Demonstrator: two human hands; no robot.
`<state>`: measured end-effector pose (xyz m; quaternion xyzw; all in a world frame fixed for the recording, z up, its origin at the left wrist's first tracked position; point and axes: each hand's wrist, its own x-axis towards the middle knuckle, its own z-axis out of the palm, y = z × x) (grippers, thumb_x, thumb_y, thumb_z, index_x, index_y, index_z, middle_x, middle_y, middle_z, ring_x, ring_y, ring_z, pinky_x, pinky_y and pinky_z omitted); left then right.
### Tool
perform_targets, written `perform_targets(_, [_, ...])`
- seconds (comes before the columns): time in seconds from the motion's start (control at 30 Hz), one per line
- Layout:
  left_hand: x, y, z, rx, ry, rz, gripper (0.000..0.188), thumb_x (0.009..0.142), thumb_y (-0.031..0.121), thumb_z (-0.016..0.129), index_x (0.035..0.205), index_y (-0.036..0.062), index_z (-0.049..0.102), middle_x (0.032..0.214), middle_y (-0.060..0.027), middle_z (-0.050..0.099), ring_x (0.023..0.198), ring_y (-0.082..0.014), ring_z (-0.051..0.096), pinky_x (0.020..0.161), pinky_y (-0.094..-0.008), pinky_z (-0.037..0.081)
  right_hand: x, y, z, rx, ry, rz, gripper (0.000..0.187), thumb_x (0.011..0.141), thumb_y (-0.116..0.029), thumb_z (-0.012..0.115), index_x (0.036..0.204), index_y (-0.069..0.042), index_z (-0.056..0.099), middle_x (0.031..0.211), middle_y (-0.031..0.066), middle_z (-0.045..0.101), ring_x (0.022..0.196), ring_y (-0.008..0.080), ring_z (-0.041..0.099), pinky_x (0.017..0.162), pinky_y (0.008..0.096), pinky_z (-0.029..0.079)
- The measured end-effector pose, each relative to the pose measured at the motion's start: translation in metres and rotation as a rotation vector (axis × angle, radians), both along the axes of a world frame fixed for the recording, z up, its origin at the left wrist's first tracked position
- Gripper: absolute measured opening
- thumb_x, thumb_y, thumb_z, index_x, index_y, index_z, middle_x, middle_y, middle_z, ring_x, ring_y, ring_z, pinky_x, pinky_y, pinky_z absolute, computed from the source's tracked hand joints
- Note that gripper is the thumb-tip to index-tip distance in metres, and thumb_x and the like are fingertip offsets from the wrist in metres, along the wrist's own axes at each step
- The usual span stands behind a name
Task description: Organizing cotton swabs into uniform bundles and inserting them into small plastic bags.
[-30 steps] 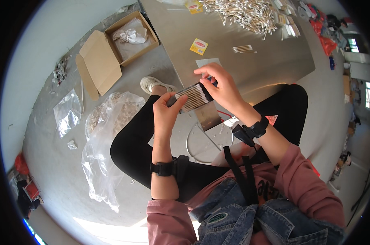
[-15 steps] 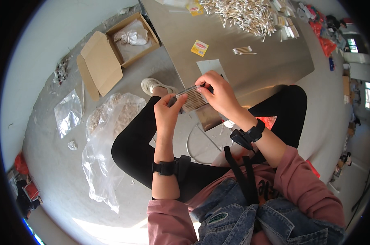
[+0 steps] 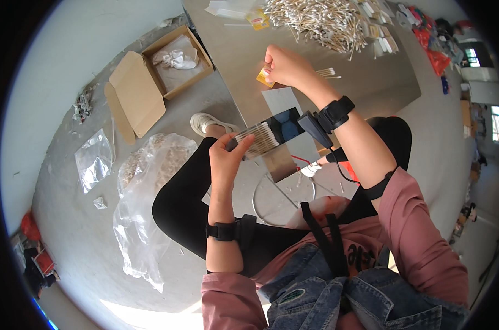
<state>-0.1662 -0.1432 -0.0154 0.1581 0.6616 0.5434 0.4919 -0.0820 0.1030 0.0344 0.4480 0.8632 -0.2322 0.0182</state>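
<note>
A clear packet of cotton swabs point(image 3: 256, 142) is in my left hand point(image 3: 225, 157), thumb on top and fingers beneath. The swabs lie side by side, white tips toward the packet's dark, partly see-through end point(image 3: 288, 124). My left hand is closed on the packet's near-left end. Over the metal table, my right hand point(image 3: 287, 65) has its fingers closed at a small yellow card point(image 3: 264, 78) and appears to pinch its edge; the hand hides part of it. Just beyond the right wrist are a few loose cotton swabs point(image 3: 327, 72).
A large heap of cotton swabs point(image 3: 315, 22) covers the far part of the metal table point(image 3: 365, 82). Small packs point(image 3: 382, 41) stand beside it. A pale sheet point(image 3: 281, 99) lies near the table's edge. An open cardboard box point(image 3: 178, 60) and a clear bag of swabs point(image 3: 156, 159) are on the floor.
My right hand has let go of the packet and moved away to the yellow card on the table. My left hand keeps the packet, whose dark end is now uncovered.
</note>
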Motion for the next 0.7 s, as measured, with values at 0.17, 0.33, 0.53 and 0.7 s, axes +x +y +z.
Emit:
perform_targets(0.17, [-0.002,0.001,-0.002,-0.007,0.005,-0.023,0.031,0.084,0.026,0.084,0.096,-0.0004,0.073,0.071,0.0052,0.063,0.062,-0.0013,0.051,0.057,-0.0189,0.038,0.001,-0.004,0.008,0.010,-0.055,-0.011,0.031,0.077,-0.014,0.079,0.102,-0.007,0.061,0.093,0.0055,0.073,0.087,0.0238,0.069,0.074,0.0375,0.052])
perform_targets(0.33, [-0.004,0.002,0.004,-0.035,0.018,-0.087,0.028,0.082,0.022,0.086,0.095,-0.0002,0.073,0.072,0.0046,0.064,0.063,-0.0012,0.051,0.057,-0.0191,0.039,0.016,-0.011,0.012,-0.093,-0.035,0.008,0.021,0.077,-0.012,0.079,0.091,-0.006,0.065,0.086,0.0047,0.072,0.077,0.0188,0.068,0.067,0.0350,0.051])
perform_targets(0.53, [-0.006,0.000,0.001,-0.062,0.048,-0.114,0.028,0.079,0.020,0.087,0.091,-0.0005,0.073,0.071,0.0026,0.066,0.060,-0.0028,0.053,0.055,-0.0203,0.040,0.065,-0.063,0.023,-0.603,0.433,-0.087,0.021,0.089,-0.019,0.078,0.094,0.000,0.071,0.072,0.0018,0.065,0.058,0.0082,0.054,0.052,0.0262,0.042])
perform_targets(0.7, [-0.004,0.003,0.001,-0.046,0.048,-0.099,0.027,0.079,0.020,0.088,0.088,-0.0002,0.072,0.069,0.0018,0.065,0.058,-0.0037,0.054,0.054,-0.0210,0.042,0.090,-0.087,0.016,-0.805,0.413,-0.011,0.015,0.095,-0.011,0.068,0.104,0.001,0.070,0.079,0.0030,0.066,0.067,0.0097,0.057,0.062,0.0267,0.047])
